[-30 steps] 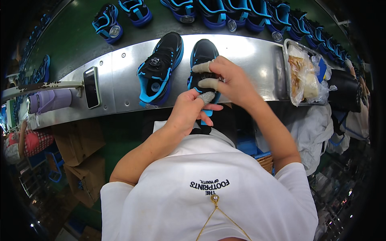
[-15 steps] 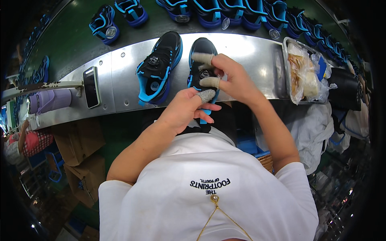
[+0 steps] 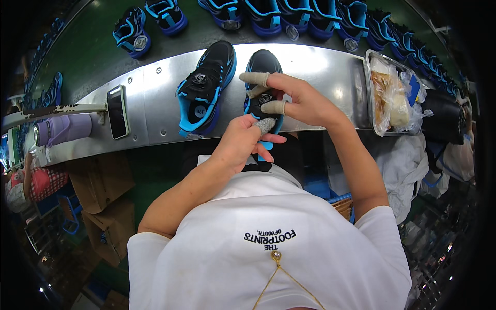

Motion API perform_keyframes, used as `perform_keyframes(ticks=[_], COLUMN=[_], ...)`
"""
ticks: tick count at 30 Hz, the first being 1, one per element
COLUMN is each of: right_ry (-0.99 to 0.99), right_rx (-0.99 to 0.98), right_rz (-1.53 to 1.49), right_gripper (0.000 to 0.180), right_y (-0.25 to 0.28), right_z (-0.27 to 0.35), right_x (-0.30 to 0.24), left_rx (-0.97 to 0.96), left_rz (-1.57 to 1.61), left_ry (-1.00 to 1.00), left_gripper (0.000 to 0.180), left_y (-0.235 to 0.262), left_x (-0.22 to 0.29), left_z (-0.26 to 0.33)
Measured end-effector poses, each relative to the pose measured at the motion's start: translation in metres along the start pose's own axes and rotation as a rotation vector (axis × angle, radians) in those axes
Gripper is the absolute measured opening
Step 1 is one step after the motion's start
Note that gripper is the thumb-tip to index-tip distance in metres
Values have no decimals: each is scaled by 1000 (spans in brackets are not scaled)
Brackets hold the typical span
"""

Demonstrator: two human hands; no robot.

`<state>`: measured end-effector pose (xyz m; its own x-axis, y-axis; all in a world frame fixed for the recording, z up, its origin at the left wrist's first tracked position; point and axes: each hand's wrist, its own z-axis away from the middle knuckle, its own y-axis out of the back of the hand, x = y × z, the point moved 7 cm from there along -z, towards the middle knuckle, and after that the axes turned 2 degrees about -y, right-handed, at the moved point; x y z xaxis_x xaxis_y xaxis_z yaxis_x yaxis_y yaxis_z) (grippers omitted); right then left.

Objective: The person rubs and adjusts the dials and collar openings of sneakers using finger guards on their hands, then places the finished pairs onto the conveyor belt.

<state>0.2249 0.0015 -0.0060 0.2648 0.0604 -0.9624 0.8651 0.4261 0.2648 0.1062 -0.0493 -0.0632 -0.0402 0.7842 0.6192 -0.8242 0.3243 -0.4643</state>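
Note:
A black sneaker (image 3: 264, 59) with blue trim points away from me at the metal table's edge. My left hand (image 3: 235, 142) holds it at the heel end, its grey-covered thumb at the collar and its fingers around the blue heel tab. Over the laces hovers my right hand (image 3: 305, 101), fingers spread, with pale finger covers on thumb and fingers. Between its thumb and fingers shows a round dial (image 3: 265, 97) on the tongue; whether they touch it I cannot tell. A matching sneaker (image 3: 209, 77) rests just to the left, with no hand on it.
Beyond the metal ledge (image 3: 155, 88), more sneakers (image 3: 263, 18) line a green surface. A phone (image 3: 118, 112) and a purple bottle (image 3: 64, 129) lie at the left, near a worn metal bar (image 3: 57, 111). A tray (image 3: 368, 88) with plastic-wrapped items stands right. Cardboard boxes (image 3: 101, 183) sit below.
My right hand has moved slightly, its index finger coming nearer to me over the shoe. My left hand keeps its hold on the heel end.

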Motion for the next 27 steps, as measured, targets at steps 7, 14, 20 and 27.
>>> perform_keyframes(ticks=[7, 14, 20, 27], right_ry=[-32, -27, -6, -42], right_rx=[388, 58, 419, 35], right_rz=[280, -22, 250, 9], right_gripper=[34, 36, 40, 42], right_y=[-9, 0, -15, -2], right_z=[17, 3, 22, 6], right_x=[-4, 6, 1, 6], left_rx=[14, 32, -22, 19], left_rz=[39, -23, 9, 10], left_ry=[-14, 12, -14, 18], left_gripper=[26, 26, 27, 27], left_y=[0, -1, -6, 2], left_x=[-1, -2, 1, -6], left_z=[2, -1, 0, -1])
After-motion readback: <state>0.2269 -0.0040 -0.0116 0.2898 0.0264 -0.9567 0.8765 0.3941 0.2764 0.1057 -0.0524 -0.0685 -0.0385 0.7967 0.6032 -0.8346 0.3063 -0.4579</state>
